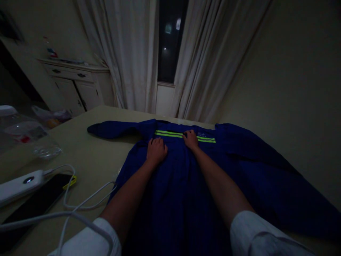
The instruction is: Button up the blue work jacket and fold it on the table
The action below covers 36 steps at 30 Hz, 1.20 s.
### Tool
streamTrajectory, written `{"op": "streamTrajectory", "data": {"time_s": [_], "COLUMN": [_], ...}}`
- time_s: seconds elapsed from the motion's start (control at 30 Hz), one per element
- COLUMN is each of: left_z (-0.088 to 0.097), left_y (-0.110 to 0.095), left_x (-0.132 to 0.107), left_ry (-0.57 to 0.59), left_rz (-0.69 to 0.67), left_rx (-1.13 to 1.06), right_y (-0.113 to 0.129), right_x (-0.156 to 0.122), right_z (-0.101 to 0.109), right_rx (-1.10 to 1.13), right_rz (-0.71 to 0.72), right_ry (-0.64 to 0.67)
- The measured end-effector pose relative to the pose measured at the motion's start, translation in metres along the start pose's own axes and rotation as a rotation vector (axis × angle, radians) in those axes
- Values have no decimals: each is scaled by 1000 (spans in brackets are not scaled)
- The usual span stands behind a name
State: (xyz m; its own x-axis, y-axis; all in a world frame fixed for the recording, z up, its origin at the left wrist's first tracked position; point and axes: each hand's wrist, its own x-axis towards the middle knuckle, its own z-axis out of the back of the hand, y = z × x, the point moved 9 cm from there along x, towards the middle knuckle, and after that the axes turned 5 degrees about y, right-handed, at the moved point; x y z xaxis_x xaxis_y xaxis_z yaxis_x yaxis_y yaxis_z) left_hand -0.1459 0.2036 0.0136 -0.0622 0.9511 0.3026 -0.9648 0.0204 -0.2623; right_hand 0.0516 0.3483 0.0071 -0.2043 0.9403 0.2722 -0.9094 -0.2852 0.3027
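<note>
A dark blue work jacket (239,170) with a neon yellow-green stripe (170,134) lies spread on a pale table (87,156). One sleeve stretches to the far left and the other runs off toward the right. My left hand (156,150) lies flat on the cloth just below the stripe, fingers stretched out. Beside it, my right hand (190,139) presses on the stripe itself with its fingers curled down onto the fabric. Both forearms reach forward over the jacket's body. Neither hand holds anything.
At the left edge lie a white power bank (18,185), a black phone (37,202) and looping white cables (80,204). A clear plastic container (29,137) stands further back on the left. White curtains (133,53), a dark window and a white cabinet (74,89) are behind the table.
</note>
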Motion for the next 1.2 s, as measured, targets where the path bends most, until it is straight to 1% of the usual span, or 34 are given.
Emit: {"op": "streamTrajectory", "data": {"time_s": [0.07,0.1,0.17,0.23,0.3,0.4,0.5,0.57,0.7,0.77,0.8,0.87,0.97,1.07,1.13,1.17,1.2], "left_z": [0,-1,-5,-11,-15,-17,-16,-15,-15,-17,-18,-20,-23,-19,-17,-15,-13], "left_y": [-4,-7,-15,-18,-17,-15,-15,-15,-17,-17,-17,-17,-15,-18,-26,-34,-44], "left_x": [0,0,-1,-1,-1,1,1,1,3,4,4,2,-4,-7,-4,-1,3], "left_ry": [14,31,86,150,188,203,211,214,218,221,224,243,316,401,449,446,417], "left_rz": [-39,-80,-172,-222,-216,-196,-188,-185,-192,-199,-200,-208,-242,-271,-250,-229,-212], "left_rx": [-10,-22,-48,-62,-67,-76,-80,-85,-84,-76,-68,-40,32,96,142,159,159], "right_y": [-2,-2,1,8,16,29,36,37,42,45,45,40,26,22,22,22,23], "right_x": [1,1,-1,-5,-10,-22,-45,-67,-114,-128,-132,-132,-126,-125,-126,-126,-127], "right_z": [2,4,9,16,22,28,38,48,69,74,74,68,53,44,44,45,46], "right_rx": [38,48,48,16,-46,-135,-140,-103,-23,-11,-11,-3,64,138,171,185,199], "right_rz": [-7,-4,16,49,90,178,265,301,382,410,406,352,253,257,279,292,308], "right_ry": [-19,-26,-39,-52,-34,69,169,201,213,201,193,177,159,133,109,96,88]}}
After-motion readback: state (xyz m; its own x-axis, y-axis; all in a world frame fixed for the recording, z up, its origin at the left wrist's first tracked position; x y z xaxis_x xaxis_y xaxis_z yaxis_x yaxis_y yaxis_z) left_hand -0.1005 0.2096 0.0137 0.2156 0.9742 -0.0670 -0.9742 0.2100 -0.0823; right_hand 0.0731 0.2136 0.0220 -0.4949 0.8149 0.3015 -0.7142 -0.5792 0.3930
